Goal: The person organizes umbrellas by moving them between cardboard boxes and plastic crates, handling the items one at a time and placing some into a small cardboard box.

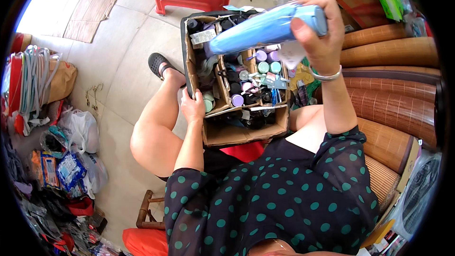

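My right hand [324,26] is raised over the box, closed round one end of a blue folded umbrella [260,29] in clear plastic. The umbrella lies nearly level, its far end pointing left, and a white tag [291,54] hangs below it. On my lap rests a dark-edged cardboard box [227,137] with cardboard dividers. My left hand [193,106] grips its left wall. Packed upright inside are several folded umbrellas with round ends, among them purple [237,100], mint green [263,67] and black ones. The blue umbrella hides part of the box's far compartments.
A red plastic stool [194,2] stands ahead on the tiled floor. Rolled bamboo mats [388,99] are stacked at my right, below a carton [358,0]. On the left lie hangers [35,78], plastic bags [80,130] and heaped packaged goods [71,170].
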{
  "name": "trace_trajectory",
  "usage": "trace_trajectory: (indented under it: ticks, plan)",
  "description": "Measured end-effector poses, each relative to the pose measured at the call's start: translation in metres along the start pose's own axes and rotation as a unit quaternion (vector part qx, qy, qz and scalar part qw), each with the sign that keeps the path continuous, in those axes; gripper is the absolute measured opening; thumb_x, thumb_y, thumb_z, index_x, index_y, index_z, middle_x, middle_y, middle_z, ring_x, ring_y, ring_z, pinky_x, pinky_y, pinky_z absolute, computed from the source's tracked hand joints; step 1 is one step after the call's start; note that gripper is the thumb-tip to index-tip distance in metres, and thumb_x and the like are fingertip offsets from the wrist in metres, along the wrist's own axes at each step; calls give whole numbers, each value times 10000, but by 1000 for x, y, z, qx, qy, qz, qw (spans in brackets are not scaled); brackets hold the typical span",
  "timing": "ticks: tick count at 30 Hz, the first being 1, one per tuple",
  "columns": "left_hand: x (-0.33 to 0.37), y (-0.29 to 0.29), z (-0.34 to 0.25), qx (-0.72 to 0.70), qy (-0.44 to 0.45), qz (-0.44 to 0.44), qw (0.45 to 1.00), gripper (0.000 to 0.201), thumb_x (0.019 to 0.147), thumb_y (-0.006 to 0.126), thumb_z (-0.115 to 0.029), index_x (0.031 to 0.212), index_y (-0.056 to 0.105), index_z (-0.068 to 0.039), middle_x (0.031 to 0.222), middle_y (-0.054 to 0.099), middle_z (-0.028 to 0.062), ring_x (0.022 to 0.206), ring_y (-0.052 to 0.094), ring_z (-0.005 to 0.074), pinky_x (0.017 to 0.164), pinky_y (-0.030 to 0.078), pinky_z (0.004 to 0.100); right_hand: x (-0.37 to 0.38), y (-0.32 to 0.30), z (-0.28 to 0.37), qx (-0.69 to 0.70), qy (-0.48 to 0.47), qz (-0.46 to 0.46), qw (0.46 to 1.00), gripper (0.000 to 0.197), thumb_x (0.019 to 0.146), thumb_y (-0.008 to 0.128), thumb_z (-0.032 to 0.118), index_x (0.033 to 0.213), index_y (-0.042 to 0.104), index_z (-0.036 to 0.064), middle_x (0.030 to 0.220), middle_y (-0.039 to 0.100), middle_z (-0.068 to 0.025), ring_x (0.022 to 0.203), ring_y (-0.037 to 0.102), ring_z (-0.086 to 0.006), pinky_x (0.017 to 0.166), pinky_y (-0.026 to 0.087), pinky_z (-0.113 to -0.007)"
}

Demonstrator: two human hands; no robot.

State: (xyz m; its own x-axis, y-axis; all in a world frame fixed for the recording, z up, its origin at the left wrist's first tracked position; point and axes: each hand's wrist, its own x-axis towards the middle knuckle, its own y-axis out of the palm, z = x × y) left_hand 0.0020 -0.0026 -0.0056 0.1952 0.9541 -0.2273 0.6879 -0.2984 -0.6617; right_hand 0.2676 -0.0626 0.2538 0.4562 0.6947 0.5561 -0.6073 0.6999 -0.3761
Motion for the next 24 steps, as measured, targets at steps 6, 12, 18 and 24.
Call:
trace_trajectory:
  ticks: [6, 12, 18, 24]
  plan:
    - [1, 0, 2, -11, -11, 9, 1000, 389, 824, 561, -308, 1135, 558, -76, 909, 644, 230, 860, 604, 417, 761, 460, 467, -33, 6, -25, -158, 58, 56, 984, 319, 752, 716, 292, 920, 538, 88, 740, 595, -84, 640, 610, -219, 574, 492, -337]
    - [0, 0, 2, -7, -18, 6, 1000, 404, 823, 560, -300, 1136, 554, -45, 925, 643, 242, 873, 607, 414, 777, 462, 459, -77, 69, -102, -352, -119, 218, 902, 162, 758, 648, 201, 885, 571, 136, 855, 528, -52, 805, 579, -238, 635, 535, -319]
    - [1, -1, -3, -31, -8, 12, 999, 392, 828, 573, -258, 1139, 551, -21, 905, 649, 229, 851, 624, 385, 769, 472, 429, -124, 103, -156, -426, -26, 309, 850, 159, 762, 568, 153, 914, 608, 128, 943, 553, -92, 955, 527, -287, 831, 441, -387]
    - [-6, 0, 6, -33, 4, -4, 999, 374, 832, 573, -256, 1131, 547, -33, 907, 641, 236, 846, 611, 409, 757, 466, 447, -145, 124, -160, -529, 17, 470, 706, 282, 854, 453, 193, 1086, 613, 209, 1040, 535, -50, 1078, 476, -248, 1009, 181, -544]
